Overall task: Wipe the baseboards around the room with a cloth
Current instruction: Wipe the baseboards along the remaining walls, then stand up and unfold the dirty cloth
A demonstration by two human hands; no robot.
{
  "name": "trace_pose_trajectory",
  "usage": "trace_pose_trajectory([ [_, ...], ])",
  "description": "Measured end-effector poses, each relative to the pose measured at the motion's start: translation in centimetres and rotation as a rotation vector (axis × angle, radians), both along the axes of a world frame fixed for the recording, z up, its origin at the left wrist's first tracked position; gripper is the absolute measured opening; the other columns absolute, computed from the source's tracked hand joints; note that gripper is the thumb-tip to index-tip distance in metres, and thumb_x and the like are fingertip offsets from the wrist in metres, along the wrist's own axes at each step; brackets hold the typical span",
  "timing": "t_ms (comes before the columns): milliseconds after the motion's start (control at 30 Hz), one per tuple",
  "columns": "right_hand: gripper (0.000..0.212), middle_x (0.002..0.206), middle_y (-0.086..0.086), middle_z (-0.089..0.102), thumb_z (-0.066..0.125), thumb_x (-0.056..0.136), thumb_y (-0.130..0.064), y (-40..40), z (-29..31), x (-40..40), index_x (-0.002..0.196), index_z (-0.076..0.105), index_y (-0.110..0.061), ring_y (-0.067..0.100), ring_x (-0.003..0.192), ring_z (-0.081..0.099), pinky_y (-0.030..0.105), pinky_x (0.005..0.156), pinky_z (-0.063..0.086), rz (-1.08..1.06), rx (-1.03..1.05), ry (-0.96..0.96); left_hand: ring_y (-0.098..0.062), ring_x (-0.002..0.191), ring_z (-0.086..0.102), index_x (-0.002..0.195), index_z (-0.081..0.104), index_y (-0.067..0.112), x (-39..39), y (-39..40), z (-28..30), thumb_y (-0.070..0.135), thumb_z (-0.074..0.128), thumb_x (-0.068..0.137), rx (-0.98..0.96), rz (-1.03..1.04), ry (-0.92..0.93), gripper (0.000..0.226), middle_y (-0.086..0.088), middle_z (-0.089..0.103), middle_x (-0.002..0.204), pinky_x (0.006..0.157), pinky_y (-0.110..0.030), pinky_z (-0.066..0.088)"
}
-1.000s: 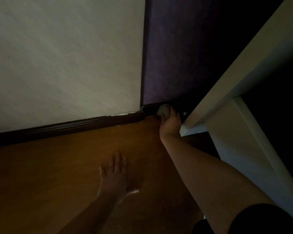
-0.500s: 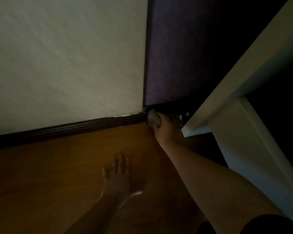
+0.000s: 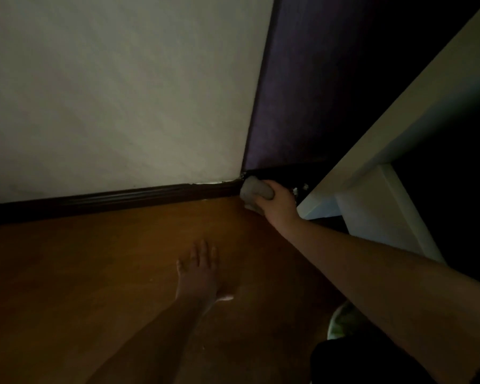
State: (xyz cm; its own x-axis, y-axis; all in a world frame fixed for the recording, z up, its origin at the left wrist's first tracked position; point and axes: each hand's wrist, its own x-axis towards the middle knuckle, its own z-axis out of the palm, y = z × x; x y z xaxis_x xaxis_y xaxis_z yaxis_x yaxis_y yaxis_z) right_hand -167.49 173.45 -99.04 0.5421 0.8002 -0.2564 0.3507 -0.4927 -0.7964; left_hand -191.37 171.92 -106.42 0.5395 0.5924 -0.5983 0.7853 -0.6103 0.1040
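A dark brown baseboard (image 3: pixel 117 199) runs along the foot of the white wall into the room's corner. It continues in shadow under the purple wall. My right hand (image 3: pixel 279 203) grips a bunched grey cloth (image 3: pixel 254 191) and holds it against the baseboard right at the corner. My left hand (image 3: pixel 198 273) lies flat on the orange-brown wooden floor with its fingers spread, well in front of the baseboard and left of my right forearm.
A white table (image 3: pixel 416 106) juts in from the right, its corner and leg (image 3: pixel 380 214) close beside my right hand. The purple wall (image 3: pixel 302 92) behind it is very dark. A pale green thing (image 3: pixel 341 322) shows by my right elbow.
My right hand has slid the cloth leftward along the purple wall's baseboard, from near the table corner into the room's corner. My left hand has stayed planted on the floor.
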Motion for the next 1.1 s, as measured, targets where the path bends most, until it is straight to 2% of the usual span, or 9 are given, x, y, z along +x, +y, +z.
trace_pose_trajectory([
  [133,0.037,0.116,-0.005,0.063,0.067,0.092,-0.021,-2.6,6.6,-2.0,0.128,0.059,-0.022,0.01,0.106,0.059,0.03,0.092,0.05,0.333,0.033,-0.058,-0.04,0.148,-0.023,0.156,-0.018,0.02,-0.7,0.5,1.5,0.077,0.059,0.077,-0.064,-0.055,-0.008,0.124,-0.016,-0.033,0.158,0.116,-0.067,0.001],
  [267,0.043,0.122,-0.003,0.062,0.071,0.09,-0.022,-3.7,14.6,-3.7,0.131,0.059,-0.018,0.008,0.109,0.059,0.029,0.094,0.051,0.405,0.108,-0.14,-0.034,0.152,-0.005,0.159,-0.007,0.025,-2.6,3.0,5.2,0.072,0.053,0.086,-0.141,-0.01,-0.095,0.105,-0.01,-0.016,0.165,0.12,-0.053,0.013],
  [433,0.041,0.111,-0.017,0.059,0.073,0.088,-0.03,-5.4,23.7,-4.7,0.124,0.055,-0.032,-0.005,0.1,0.058,0.012,0.079,0.048,0.555,0.12,-0.242,-0.028,0.139,0.04,0.159,0.009,0.029,-2.7,7.2,13.4,0.062,0.052,0.093,-0.193,0.216,-0.35,0.086,-0.007,0.025,0.162,0.108,-0.042,0.042],
  [600,0.036,0.104,-0.019,0.059,0.073,0.084,-0.036,-8.0,28.5,-4.6,0.113,0.053,-0.036,-0.005,0.095,0.057,0.012,0.075,0.045,0.545,0.036,-0.297,-0.018,0.124,0.054,0.149,0.039,0.035,-1.7,6.9,21.8,0.071,0.031,0.084,-0.353,0.51,-0.732,0.074,0.007,0.05,0.145,0.092,-0.031,0.045],
  [667,0.034,0.098,-0.021,0.06,0.073,0.08,-0.042,-8.8,30.2,-3.7,0.107,0.053,-0.041,-0.005,0.093,0.058,0.011,0.073,0.044,0.552,0.039,-0.342,-0.007,0.12,0.05,0.142,0.042,0.045,-1.3,5.8,24.2,0.073,0.025,0.083,-0.435,0.548,-0.842,0.067,0.021,0.048,0.134,0.088,-0.025,0.043],
  [733,0.033,0.095,-0.022,0.059,0.07,0.077,-0.048,-9.3,30.9,-2.5,0.104,0.052,-0.041,-0.004,0.09,0.059,0.011,0.071,0.044,0.53,0.045,-0.349,-0.001,0.119,0.046,0.136,0.044,0.052,-0.8,5.0,25.6,0.076,0.023,0.083,-0.522,0.522,-0.865,0.062,0.025,0.046,0.131,0.089,-0.021,0.04],
  [867,0.033,0.096,-0.017,0.058,0.064,0.073,-0.044,-9.4,28.7,-0.8,0.102,0.051,-0.038,0.0,0.088,0.058,0.013,0.071,0.045,0.476,0.034,-0.199,-0.009,0.125,0.055,0.129,0.057,0.051,0.7,3.3,26.9,0.087,0.027,0.077,-0.739,0.66,-0.916,0.07,0.016,0.061,0.134,0.109,-0.04,0.042],
  [967,0.036,0.104,-0.027,0.047,0.063,0.075,-0.043,-9.1,26.2,-1.5,0.104,0.042,-0.045,-0.008,0.096,0.052,0.005,0.071,0.042,0.572,-0.017,-0.092,0.002,0.108,0.064,0.11,0.066,0.056,1.9,2.1,28.0,0.093,0.035,0.069,-0.878,0.789,-0.953,0.063,0.024,0.069,0.114,0.089,-0.02,0.053],
  [1100,0.043,0.107,-0.031,0.042,0.07,0.084,-0.036,-9.3,23.7,-2.2,0.106,0.037,-0.053,-0.013,0.1,0.049,0.002,0.073,0.042,0.675,-0.105,0.029,0.01,0.081,0.064,0.091,0.061,0.065,3.2,0.4,28.2,0.099,0.034,0.062,-0.729,0.773,-0.757,0.052,0.033,0.067,0.088,0.067,-0.012,0.05],
])
